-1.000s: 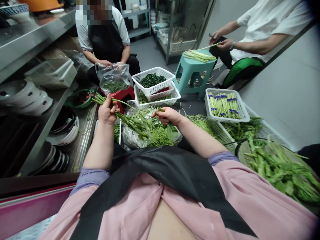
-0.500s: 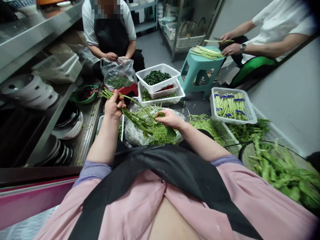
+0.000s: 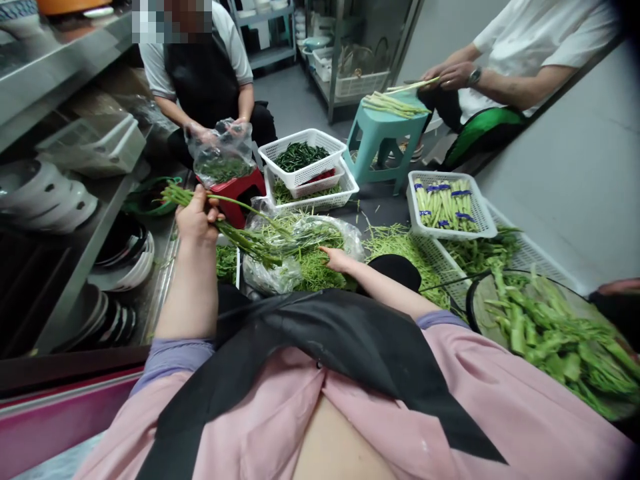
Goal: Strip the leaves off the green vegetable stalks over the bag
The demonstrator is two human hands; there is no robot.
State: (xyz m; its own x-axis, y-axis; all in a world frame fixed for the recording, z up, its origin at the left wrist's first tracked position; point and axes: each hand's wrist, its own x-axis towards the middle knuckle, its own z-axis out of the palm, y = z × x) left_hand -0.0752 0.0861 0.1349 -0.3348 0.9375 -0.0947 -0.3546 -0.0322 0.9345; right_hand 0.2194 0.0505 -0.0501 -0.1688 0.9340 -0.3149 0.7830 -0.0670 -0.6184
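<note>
Slender green leafy stems (image 3: 245, 241) in the left hand (image 3: 197, 217)
The left hand is closed around them, near a clear plastic bag (image 3: 270, 275) of thin green stalks (image 3: 320, 270); the right hand (image 3: 340, 260) is by the stalks, its grip too hidden to tell. Beyond stand stacked white perforated plastic baskets (image 3: 320, 169).

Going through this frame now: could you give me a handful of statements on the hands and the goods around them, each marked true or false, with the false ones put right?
1. The left hand holds green stems. True.
2. The right hand is at the round board. False: it is at the heap of greens.
3. The teal stool bears pale stalks. True.
4. The bundled stalks have red ties. False: the ties are blue-purple.
5. The dark green peppers lie in a red tub. False: they lie in a white basket.
</note>
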